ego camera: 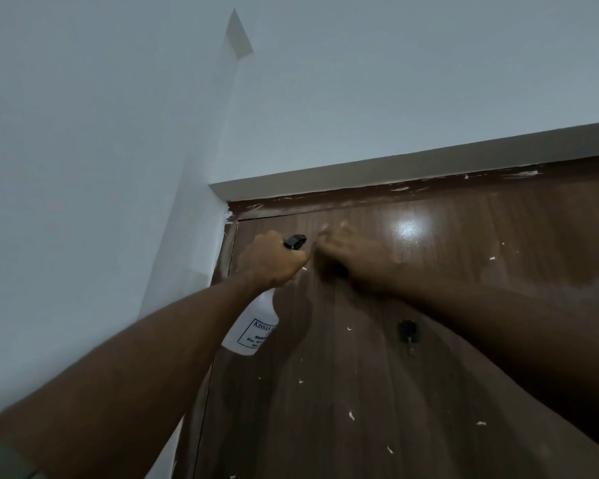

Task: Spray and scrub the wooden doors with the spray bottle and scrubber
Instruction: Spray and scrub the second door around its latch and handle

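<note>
A dark brown wooden door (446, 357), flecked with white paint spots, fills the lower right. My left hand (270, 261) grips the neck of a white spray bottle (253, 330) near the door's top left corner, and its black nozzle (295, 242) points at the door. Just to the right, my right hand (346, 250) is blurred by motion against the upper door. It holds a dark scrubber (339, 271), which is mostly hidden under the hand.
A small black fitting (408, 331) sticks out of the door below my right forearm. The paint-smeared door frame (395, 190) runs along the top. White walls (83, 167) stand to the left and above, meeting in a corner beside the door.
</note>
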`<state>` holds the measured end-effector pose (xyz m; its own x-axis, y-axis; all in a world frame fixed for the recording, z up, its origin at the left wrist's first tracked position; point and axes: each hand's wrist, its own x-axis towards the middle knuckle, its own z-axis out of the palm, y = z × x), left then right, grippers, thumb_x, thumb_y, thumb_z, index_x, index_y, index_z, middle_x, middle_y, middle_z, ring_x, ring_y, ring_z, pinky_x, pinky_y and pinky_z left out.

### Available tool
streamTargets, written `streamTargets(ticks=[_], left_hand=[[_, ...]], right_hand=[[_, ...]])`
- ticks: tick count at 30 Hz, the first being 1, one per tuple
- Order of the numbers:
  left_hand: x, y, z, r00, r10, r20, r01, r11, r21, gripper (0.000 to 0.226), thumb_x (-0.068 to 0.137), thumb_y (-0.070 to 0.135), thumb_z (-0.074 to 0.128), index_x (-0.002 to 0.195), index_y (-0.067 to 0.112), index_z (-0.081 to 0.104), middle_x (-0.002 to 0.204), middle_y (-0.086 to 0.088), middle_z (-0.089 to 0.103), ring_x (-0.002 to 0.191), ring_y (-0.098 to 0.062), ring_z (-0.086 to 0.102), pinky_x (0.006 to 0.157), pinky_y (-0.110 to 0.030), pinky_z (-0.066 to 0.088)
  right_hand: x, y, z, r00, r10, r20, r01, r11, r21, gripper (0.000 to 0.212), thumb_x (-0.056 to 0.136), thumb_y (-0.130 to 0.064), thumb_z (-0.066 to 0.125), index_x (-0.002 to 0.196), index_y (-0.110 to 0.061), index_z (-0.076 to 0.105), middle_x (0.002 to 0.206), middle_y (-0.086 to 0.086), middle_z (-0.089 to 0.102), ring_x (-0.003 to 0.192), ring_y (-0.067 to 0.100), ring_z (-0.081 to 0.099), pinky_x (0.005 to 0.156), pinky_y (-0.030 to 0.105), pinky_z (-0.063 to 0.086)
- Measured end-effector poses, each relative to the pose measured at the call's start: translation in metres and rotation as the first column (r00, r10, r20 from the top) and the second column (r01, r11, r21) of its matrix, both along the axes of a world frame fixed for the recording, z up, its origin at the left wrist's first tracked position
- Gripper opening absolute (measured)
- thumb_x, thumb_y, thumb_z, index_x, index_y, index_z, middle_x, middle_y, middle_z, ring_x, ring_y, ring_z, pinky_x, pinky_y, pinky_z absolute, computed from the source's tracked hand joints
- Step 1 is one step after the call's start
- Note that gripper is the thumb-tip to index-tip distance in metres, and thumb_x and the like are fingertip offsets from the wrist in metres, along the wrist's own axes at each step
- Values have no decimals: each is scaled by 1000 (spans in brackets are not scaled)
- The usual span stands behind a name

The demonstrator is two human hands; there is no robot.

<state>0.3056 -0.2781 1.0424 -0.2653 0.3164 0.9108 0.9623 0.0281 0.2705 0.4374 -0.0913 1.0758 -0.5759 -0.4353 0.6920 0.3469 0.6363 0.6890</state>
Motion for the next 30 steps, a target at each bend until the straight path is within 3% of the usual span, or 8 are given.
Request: streamTargets(ticks=[2,7,13,17,21,24,27,30], left_hand=[[-1,2,-3,1000,26,-3,-26,999,-20,46,96,55,66,86,11,73,72,-10,76,67,-34,76,69,-51,66],[-12,9,-7,998,27,56,-23,997,-77,32,101,39,68,91,8,73,75,-9,77,58,-22,73,70,-40,66],[-31,15,-10,986,50,159,-58,997,48,32,102,38,68,86,11,69,67,0,72,46,-2,63,52,-20,52],[-41,11,-13,986,-11,169,-9,993,117,33,103,36,69,82,11,72,64,1,71,41,0,59,50,-20,47],[-45,-1,-15,988,56,141,-74,989,129,33,102,35,67,82,9,72,70,-9,72,59,-16,66,60,-33,56],[-54,-13,-11,987,40,153,-64,986,156,36,100,42,70,87,9,72,78,-13,77,70,-25,75,78,-50,67],[-61,-22,-9,988,36,149,-59,987,150,34,98,45,71,91,12,73,75,-6,77,72,-26,76,79,-52,67],[-66,-32,-8,986,68,149,-91,984,155,34,98,45,70,91,12,74,74,-3,77,69,-23,75,80,-49,67]], right_hand=[[-5,-2,-13,972,-116,204,96,990,107,66,94,-15,68,154,-26,42,165,3,35,156,30,20,126,55,22],[8,-14,54,970,-166,-176,151,984,-96,74,89,0,64,154,-24,37,163,2,39,159,22,15,129,46,-5],[-28,-11,33,949,-102,-299,60,988,-145,63,99,-9,48,159,-16,30,167,8,28,159,25,10,129,42,-5],[-48,-22,-9,999,-14,-35,14,1000,-11,71,93,-38,47,159,-15,32,165,12,29,156,29,16,130,47,0],[-64,-21,-24,944,-215,249,146,952,269,70,100,-52,41,159,-14,33,165,14,31,156,30,21,129,53,1],[-63,-24,31,993,-120,3,119,987,108,53,102,-32,47,153,-20,39,158,7,41,153,27,26,128,45,-7],[-62,-36,60,962,-114,-247,84,988,-128,52,102,-22,51,153,-17,37,160,8,38,155,26,17,129,48,-1],[-82,-48,20,992,-29,-125,20,997,-76,62,99,-22,60,156,-17,35,163,8,33,155,28,16,128,44,5]])
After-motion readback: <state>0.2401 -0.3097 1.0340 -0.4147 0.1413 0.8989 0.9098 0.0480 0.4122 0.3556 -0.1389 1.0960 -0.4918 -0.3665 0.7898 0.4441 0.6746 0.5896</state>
